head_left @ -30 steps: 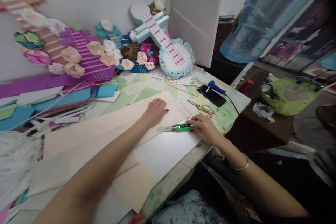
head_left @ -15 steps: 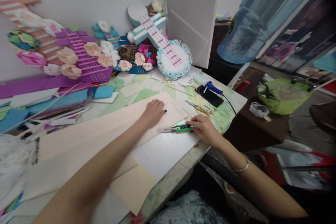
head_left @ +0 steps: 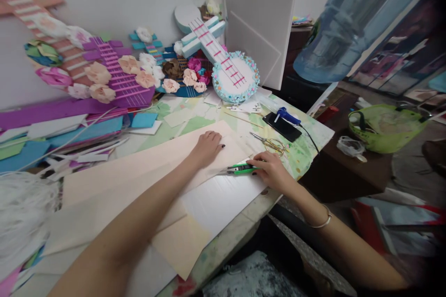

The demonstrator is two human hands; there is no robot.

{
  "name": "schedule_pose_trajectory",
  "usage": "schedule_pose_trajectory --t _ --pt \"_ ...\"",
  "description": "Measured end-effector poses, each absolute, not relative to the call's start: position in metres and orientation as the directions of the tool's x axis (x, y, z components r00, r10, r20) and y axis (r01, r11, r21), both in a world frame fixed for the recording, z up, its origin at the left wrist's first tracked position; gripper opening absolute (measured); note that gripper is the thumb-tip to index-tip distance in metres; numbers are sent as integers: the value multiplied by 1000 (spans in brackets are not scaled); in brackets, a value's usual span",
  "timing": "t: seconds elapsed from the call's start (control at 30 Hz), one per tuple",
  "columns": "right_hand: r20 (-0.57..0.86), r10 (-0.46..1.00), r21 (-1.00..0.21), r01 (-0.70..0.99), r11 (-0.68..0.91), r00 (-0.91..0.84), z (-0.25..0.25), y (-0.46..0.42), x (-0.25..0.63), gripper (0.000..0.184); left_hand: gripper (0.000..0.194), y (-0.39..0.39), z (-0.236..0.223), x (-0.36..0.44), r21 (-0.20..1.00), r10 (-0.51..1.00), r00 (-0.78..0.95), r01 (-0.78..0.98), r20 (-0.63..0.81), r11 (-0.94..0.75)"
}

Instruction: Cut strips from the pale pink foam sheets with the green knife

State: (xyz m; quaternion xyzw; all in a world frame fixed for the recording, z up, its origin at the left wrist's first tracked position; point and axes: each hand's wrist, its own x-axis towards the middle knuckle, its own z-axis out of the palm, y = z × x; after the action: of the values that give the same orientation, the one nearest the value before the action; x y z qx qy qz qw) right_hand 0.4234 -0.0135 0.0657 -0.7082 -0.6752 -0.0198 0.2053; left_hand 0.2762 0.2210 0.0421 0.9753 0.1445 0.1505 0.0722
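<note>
My left hand (head_left: 207, 147) lies with fingers curled down on a long peach foam sheet (head_left: 139, 171), pressing it to the table. My right hand (head_left: 271, 170) is closed on a green utility knife (head_left: 240, 170), whose blade end points left at the sheet's lower edge. A white board (head_left: 219, 197) lies under the sheet, and a smaller peach piece (head_left: 179, 246) rests near the table's front edge.
Gold scissors (head_left: 270, 144), a black phone (head_left: 282, 126) and a blue glue gun (head_left: 286, 115) lie right of my hands. Foam guitars with paper flowers (head_left: 223, 62) line the wall. Coloured foam sheets (head_left: 62, 134) pile at left. A green basket (head_left: 383, 127) sits off the table.
My hands and the knife stay where they were; only the camera view shifts slightly.
</note>
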Motion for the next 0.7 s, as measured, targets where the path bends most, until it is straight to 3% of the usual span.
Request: schedule_pose_trajectory --t 0.7 --pt "294 950 -301 954 -12 105 64 -14 420 31 26 220 43 276 188 313 911 269 269 -945"
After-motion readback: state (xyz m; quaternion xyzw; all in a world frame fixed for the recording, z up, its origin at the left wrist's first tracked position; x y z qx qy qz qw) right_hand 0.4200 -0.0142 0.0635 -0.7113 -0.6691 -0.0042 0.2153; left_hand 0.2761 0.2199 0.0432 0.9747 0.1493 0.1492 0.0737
